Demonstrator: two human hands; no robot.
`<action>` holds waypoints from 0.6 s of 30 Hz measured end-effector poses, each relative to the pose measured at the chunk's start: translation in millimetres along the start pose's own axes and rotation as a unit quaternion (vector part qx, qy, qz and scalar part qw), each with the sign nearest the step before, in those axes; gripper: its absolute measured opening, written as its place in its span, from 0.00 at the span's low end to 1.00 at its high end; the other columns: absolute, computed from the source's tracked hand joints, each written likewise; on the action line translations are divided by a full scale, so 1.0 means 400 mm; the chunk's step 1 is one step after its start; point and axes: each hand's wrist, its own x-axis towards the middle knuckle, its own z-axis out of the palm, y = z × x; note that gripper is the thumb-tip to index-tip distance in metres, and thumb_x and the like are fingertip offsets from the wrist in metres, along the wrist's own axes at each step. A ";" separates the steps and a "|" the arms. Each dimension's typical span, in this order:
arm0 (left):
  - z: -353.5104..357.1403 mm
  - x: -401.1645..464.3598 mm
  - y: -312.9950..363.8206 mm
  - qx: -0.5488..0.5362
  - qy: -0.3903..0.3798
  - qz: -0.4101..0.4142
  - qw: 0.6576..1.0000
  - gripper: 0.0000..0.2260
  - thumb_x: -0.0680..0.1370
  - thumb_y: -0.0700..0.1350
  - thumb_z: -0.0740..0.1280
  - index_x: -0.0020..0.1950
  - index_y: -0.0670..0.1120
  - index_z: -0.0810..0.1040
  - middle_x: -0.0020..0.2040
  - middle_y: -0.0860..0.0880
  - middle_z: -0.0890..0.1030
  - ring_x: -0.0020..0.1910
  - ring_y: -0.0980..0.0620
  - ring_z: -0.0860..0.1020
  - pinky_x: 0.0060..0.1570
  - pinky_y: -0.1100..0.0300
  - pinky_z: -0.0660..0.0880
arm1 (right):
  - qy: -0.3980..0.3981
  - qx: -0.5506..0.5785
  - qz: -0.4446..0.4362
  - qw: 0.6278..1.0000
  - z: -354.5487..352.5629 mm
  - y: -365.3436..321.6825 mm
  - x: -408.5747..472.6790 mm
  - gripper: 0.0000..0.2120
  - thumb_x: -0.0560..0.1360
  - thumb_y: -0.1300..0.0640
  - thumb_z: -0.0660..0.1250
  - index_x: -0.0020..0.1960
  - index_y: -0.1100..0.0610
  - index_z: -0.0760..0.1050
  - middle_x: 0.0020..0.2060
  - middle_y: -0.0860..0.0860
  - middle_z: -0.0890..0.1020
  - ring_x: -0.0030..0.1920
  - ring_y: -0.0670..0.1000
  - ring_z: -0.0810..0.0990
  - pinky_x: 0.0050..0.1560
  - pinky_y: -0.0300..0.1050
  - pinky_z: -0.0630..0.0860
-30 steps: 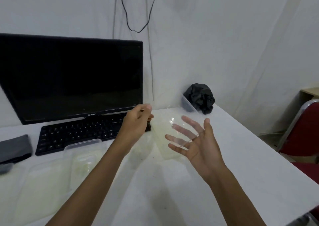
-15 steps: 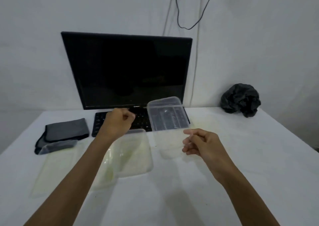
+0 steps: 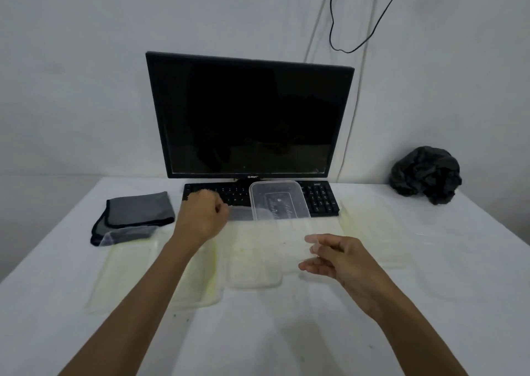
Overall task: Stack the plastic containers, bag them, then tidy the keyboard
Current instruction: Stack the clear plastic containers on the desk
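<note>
Several clear plastic containers and lids lie on the white table [image 3: 286,332] in front of a black keyboard [image 3: 318,197]. One clear container [image 3: 279,203] tilts up over the keyboard's middle, and my right hand [image 3: 335,258] pinches its near edge. My left hand [image 3: 200,217] hovers at the keyboard's left end with its fingers curled, and I see nothing held in them. A yellowish container [image 3: 255,258] sits between my hands. Another yellowish container [image 3: 206,289] is partly under my left forearm. A crumpled black bag [image 3: 427,174] sits at the back right.
A dark monitor [image 3: 249,117] stands behind the keyboard against the white wall. A folded grey cloth [image 3: 137,209] lies at the left with a small clear container [image 3: 126,233] on its near edge. Flat clear lids lie at the left [image 3: 123,275] and right [image 3: 372,232]. A black cable [image 3: 332,16] hangs overhead.
The view swung left, bringing the monitor to the centre. My right hand went from spread open to pinching the clear container, which now leans over the keyboard. My left hand stays curled.
</note>
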 end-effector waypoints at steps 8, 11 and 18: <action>-0.056 0.012 0.066 -0.156 0.075 0.004 0.985 0.05 0.84 0.44 0.69 0.50 0.45 0.82 0.41 0.47 0.85 0.40 0.51 0.83 0.40 0.62 0.77 | -0.002 0.007 -0.020 1.000 0.036 0.006 -0.003 0.13 0.86 0.64 0.66 0.69 0.61 0.80 0.55 0.62 0.88 0.50 0.59 0.91 0.53 0.44 0.87; -0.060 0.010 0.079 -0.192 0.071 -0.007 0.979 0.05 0.84 0.44 0.69 0.48 0.48 0.81 0.41 0.47 0.84 0.41 0.51 0.83 0.41 0.62 0.76 | 0.001 -0.008 -0.032 0.999 0.049 0.004 -0.005 0.14 0.86 0.60 0.67 0.70 0.60 0.80 0.52 0.58 0.90 0.50 0.58 0.91 0.62 0.52 0.85; -0.055 -0.001 0.081 -0.272 0.066 -0.054 0.959 0.05 0.83 0.42 0.71 0.47 0.46 0.82 0.43 0.46 0.86 0.42 0.49 0.87 0.43 0.56 0.85 | 0.015 -0.039 -0.044 0.998 0.069 0.010 -0.011 0.11 0.85 0.60 0.69 0.65 0.58 0.85 0.50 0.54 0.91 0.48 0.56 0.91 0.56 0.52 0.87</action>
